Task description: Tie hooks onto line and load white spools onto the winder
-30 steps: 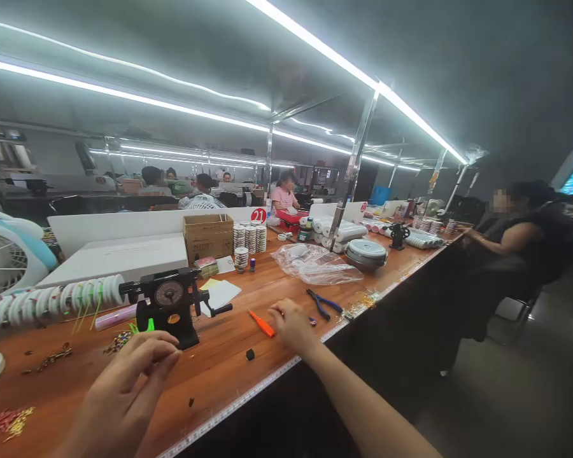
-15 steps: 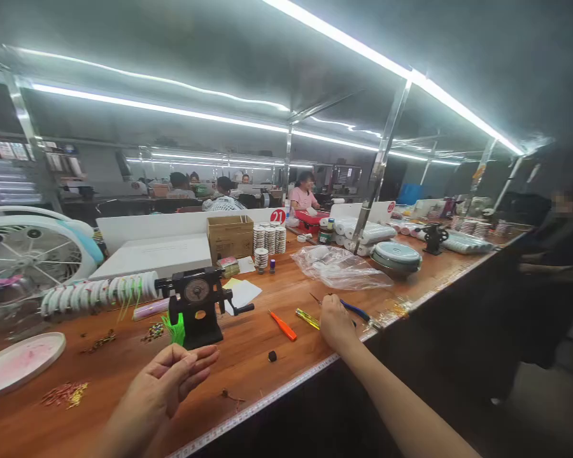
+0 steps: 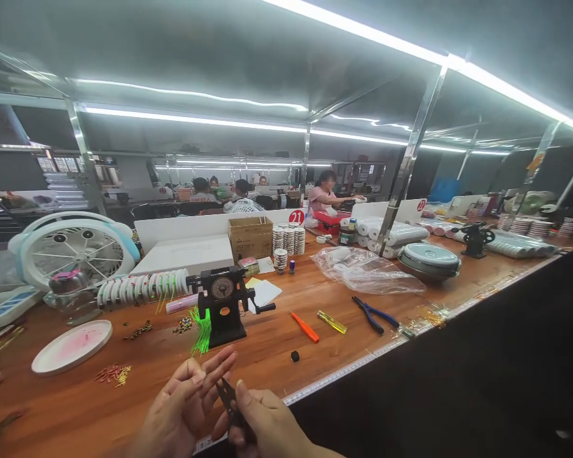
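At the bench's front edge, my left hand (image 3: 179,401) has its thumb and forefinger pinched together, the other fingers stretched out. Whatever lies in that pinch is too small to make out. My right hand (image 3: 270,420) is closed around a small dark pair of snips (image 3: 226,394), the tips pointing up beside my left fingers. Just beyond my hands stands a black hand-cranked winder (image 3: 222,292) with a dial, bearing a row of white spools (image 3: 143,288). Green threads (image 3: 201,332) lie at its foot. A small black block (image 3: 295,356) sits to the right.
An orange pointed tool (image 3: 305,327), a yellow tool (image 3: 332,322) and blue-handled pliers (image 3: 375,315) lie to the right. Leftward are a white lid (image 3: 71,346), small reddish pieces (image 3: 112,374) and a fan (image 3: 76,251). Behind stand a cardboard box (image 3: 251,238) and stacked spools (image 3: 288,240).
My right hand has come from beside the blue pliers back to my left hand, bringing the dark snips. The view has swung a little leftward. My left hand keeps its pinch.
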`<state>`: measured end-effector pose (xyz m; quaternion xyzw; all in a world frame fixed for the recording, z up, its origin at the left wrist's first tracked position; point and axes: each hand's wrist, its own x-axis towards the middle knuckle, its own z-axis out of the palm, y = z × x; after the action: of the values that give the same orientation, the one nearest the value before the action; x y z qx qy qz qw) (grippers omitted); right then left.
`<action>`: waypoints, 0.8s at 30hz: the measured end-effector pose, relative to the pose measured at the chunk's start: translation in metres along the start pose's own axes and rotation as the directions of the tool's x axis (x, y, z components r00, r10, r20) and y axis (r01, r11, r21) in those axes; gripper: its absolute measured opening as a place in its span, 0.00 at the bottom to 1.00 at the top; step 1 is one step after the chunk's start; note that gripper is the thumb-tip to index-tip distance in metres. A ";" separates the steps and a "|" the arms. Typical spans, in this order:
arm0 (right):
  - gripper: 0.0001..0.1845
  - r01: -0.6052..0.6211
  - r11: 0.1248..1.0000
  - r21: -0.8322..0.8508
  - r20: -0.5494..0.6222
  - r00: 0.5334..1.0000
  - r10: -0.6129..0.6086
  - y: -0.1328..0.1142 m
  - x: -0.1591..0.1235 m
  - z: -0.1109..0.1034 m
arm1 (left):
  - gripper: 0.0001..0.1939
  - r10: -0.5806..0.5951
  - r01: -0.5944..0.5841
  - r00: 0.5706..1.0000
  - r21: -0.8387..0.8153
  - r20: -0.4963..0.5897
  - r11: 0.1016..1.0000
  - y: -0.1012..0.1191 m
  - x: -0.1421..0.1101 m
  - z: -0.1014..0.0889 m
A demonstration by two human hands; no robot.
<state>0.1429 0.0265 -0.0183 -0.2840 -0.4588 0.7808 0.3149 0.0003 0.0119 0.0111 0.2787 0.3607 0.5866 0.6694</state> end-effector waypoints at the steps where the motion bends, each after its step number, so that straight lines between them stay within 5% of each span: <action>1: 0.37 0.004 1.000 0.013 -0.009 1.000 -0.004 0.002 0.003 0.002 | 0.08 -0.005 0.005 1.000 0.006 0.005 1.000 0.000 -0.002 0.000; 11: 0.33 -0.015 0.991 0.130 -0.150 0.988 0.035 -0.006 0.001 0.018 | 0.06 0.088 -0.090 0.994 0.028 0.061 0.996 -0.007 0.001 -0.008; 20: 0.34 0.107 0.982 0.153 -0.102 0.991 -0.092 0.009 0.007 0.016 | 0.07 0.111 -0.116 0.992 0.098 0.057 0.988 -0.006 -0.005 0.001; 24: 0.32 0.178 0.983 -0.038 -0.074 0.981 -0.180 0.010 0.003 -0.003 | 0.08 0.097 -0.101 0.995 0.118 0.034 0.988 -0.007 0.000 -0.005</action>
<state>0.1404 0.0265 -0.0291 -0.2764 -0.4820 0.7305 0.3970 0.0003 0.0108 0.0021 0.3441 0.3717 0.5926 0.6264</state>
